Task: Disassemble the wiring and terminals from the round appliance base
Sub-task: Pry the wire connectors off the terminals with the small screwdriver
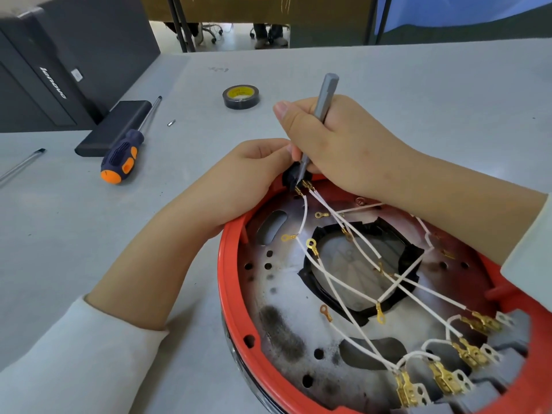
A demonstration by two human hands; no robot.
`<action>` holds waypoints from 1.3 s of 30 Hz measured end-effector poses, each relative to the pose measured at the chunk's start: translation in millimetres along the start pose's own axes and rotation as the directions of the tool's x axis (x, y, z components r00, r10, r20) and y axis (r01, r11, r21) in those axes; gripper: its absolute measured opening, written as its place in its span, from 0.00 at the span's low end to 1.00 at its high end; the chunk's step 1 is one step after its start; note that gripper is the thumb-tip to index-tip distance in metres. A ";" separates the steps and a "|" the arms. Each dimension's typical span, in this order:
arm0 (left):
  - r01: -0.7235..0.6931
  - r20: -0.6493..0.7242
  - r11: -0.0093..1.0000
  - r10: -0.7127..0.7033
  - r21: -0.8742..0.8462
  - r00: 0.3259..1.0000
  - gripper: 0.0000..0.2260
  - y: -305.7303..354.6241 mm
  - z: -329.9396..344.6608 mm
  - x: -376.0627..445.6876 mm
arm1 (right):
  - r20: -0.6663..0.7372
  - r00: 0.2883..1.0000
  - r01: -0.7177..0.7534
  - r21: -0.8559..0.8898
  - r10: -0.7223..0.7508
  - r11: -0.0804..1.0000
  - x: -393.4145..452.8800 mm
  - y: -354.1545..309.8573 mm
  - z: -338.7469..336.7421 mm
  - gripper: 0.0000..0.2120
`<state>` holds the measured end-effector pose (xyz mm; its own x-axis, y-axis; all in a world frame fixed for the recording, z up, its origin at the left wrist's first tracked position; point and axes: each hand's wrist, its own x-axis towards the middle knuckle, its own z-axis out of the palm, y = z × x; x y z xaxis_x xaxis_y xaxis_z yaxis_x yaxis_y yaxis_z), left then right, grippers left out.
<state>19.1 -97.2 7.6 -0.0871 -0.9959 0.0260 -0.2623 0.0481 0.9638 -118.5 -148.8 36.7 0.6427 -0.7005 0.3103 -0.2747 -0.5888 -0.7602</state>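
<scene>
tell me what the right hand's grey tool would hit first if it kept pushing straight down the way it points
Most likely the small black connector block at the red base's rim, where the left hand pinches it. The grey tool in the right hand already reaches it, beside the brass terminals; depth is unclear.

Close head view, forward and down

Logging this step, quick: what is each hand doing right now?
Left hand: fingers pinch the black connector at the red base's rim.
Right hand: grips the grey tool, tip at that connector.
</scene>
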 end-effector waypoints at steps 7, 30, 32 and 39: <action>0.027 0.001 0.999 -0.027 -0.030 1.000 0.14 0.8 2.0 -0.1 | -0.036 0.996 -0.077 0.151 0.083 0.986 -1.1 4.1 -0.4 0.23; 0.014 0.015 0.997 -0.013 -0.071 1.000 0.17 0.2 2.6 -0.7 | -0.125 0.992 0.039 0.070 -0.030 0.997 -8.9 4.6 5.1 0.21; 0.014 0.009 0.998 -0.013 -0.066 1.000 0.16 -0.1 2.3 -0.4 | -0.118 0.993 0.025 0.052 -0.019 0.998 -7.4 4.2 5.1 0.22; 0.034 0.003 0.999 -0.034 -0.035 0.999 0.15 0.2 1.8 -0.2 | -0.029 0.995 -0.093 0.107 0.097 0.990 4.4 2.5 1.3 0.24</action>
<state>17.3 -96.9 7.3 -0.0812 -0.9967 -0.0077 -0.2311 0.0113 0.9729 -115.4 -152.8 35.3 0.5918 -0.7657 0.2520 -0.2555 -0.4746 -0.8423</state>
